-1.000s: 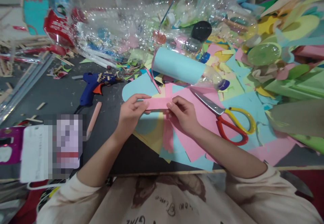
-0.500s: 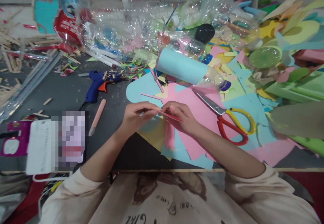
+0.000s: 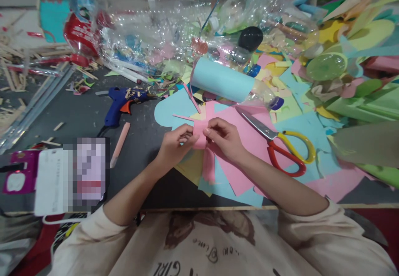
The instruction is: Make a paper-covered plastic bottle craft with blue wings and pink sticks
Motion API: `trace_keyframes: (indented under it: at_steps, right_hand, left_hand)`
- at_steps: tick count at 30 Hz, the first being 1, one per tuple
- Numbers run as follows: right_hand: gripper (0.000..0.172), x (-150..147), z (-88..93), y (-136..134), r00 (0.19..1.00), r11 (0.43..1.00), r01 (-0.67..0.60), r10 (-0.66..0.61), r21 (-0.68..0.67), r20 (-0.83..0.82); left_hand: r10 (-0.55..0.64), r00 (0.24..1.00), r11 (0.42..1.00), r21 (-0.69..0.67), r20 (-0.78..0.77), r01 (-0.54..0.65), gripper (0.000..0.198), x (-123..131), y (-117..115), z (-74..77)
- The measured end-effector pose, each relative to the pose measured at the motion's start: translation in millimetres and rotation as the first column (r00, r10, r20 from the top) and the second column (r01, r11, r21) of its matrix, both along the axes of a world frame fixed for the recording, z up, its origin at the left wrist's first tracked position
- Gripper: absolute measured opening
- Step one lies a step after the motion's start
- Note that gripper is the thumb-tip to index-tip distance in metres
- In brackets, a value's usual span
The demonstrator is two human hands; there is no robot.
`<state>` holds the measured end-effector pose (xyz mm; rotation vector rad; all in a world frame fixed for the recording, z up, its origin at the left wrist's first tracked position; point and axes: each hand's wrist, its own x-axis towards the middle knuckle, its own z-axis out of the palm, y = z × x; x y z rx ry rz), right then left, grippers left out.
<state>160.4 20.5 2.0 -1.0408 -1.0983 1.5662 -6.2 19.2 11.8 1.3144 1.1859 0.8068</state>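
A small piece of pink paper [image 3: 200, 136] is pinched between my two hands, its broad face turned toward me. My left hand [image 3: 177, 141] grips its left edge, with thumb in front and fingers behind. On the opposite edge, my right hand [image 3: 225, 138] holds it between thumb and fingertips. Beneath lie pink sheets [image 3: 246, 159] and a light blue sheet [image 3: 170, 107]. Just beyond my hands rests a plastic bottle wrapped in light blue paper [image 3: 222, 80], on its side with a dark blue cap. Scissors [image 3: 274, 141] with red and yellow handles lie right of my right hand.
A blue glue gun [image 3: 115, 105] and a pink stick [image 3: 120, 145] lie to the left. Phones [image 3: 50, 180] sit at the near left edge. Clear plastic bottles [image 3: 140, 30] crowd the back. Paper scraps and green sheets [image 3: 368, 105] pile up on the right; wooden sticks [image 3: 14, 74] lie far left.
The pink paper has turned from nearly edge-on to face-on. My right hand has shifted its grip to the paper's right edge, fingers now curled with the thumb in front.
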Motion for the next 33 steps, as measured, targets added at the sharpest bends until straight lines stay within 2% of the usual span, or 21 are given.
trace_keyframes:
  at_steps: [3, 6, 8, 10, 12, 14, 16, 18, 20, 23, 27, 30, 33]
  right_hand:
    - [0.034, 0.8, 0.0, 0.1, 0.999, 1.000, -0.007, 0.006, -0.026, -0.042]
    - [0.032, 1.4, -0.3, 0.5, 0.998, 1.000, 0.004, -0.005, -0.020, -0.067]
    - [0.031, 1.0, -0.3, 0.3, 0.998, 1.000, 0.020, -0.020, 0.009, -0.066]
    - [0.032, 0.0, -0.4, -0.9, 0.998, 0.999, 0.027, -0.025, 0.022, -0.066]
    - [0.032, -1.1, -0.6, -3.2, 0.997, 1.000, -0.007, 0.007, -0.003, -0.081]
    - [0.032, -1.7, -0.7, -5.7, 0.995, 0.998, -0.050, 0.048, -0.026, -0.093]
    - [0.031, -1.7, -0.4, -7.6, 0.994, 0.997, -0.078, 0.076, -0.026, -0.084]
    - [0.029, -1.4, 0.3, -8.4, 0.994, 0.996, -0.085, 0.084, -0.008, -0.065]
    - [0.027, -1.0, 1.0, -8.3, 0.994, 0.996, -0.089, 0.089, 0.002, -0.066]
    - [0.026, -0.8, 0.9, -8.0, 0.991, 0.996, -0.087, 0.087, 0.012, -0.104]
    - [0.028, -0.6, -0.2, -8.6, 0.986, 0.995, -0.096, 0.091, -0.033, -0.137]
    - [0.031, -0.7, 0.6, -8.3, 0.982, 0.988, -0.131, 0.118, -0.081, -0.145]
    - [0.032, -1.1, 2.5, -7.1, 0.993, 0.996, -0.072, 0.067, -0.046, -0.100]
  left_hand:
    - [-0.045, 0.997, 0.998, 0.037, -0.062, 0.047, 0.027, 1.0, -1.5, 3.6]
    - [-0.086, 0.994, 0.996, 0.012, -0.062, 0.087, 0.031, 0.9, -2.5, 7.4]
    - [-0.076, 0.997, 0.996, -0.054, -0.015, 0.075, 0.032, 1.6, -3.0, 8.6]
    - [-0.045, 0.995, 0.982, -0.181, 0.092, 0.061, 0.032, 3.3, -3.4, 8.9]
    - [-0.001, 0.966, 0.934, -0.345, 0.259, 0.093, 0.032, 5.7, -3.5, 8.7]
    - [0.029, 0.908, 0.862, -0.471, 0.417, 0.188, 0.033, 8.3, -3.2, 8.7]
    - [0.008, 0.862, 0.799, -0.522, 0.507, 0.299, 0.033, 10.0, -2.9, 9.0]
    - [-0.027, 0.856, 0.769, -0.537, 0.516, 0.348, 0.032, 10.7, -2.9, 9.4]
    - [-0.041, 0.880, 0.774, -0.542, 0.473, 0.328, 0.032, 10.9, -3.3, 10.0]
    - [-0.046, 0.905, 0.817, -0.505, 0.422, 0.277, 0.028, 11.7, -4.5, 10.9]
    - [-0.102, 0.918, 0.857, -0.434, 0.384, 0.277, 0.030, 14.6, -5.7, 12.9]
    - [-0.139, 0.928, 0.855, -0.432, 0.345, 0.288, 0.033, 16.3, -6.2, 14.4]
    - [-0.136, 0.917, 0.837, -0.452, 0.375, 0.309, 0.034, 16.6, -6.1, 14.7]
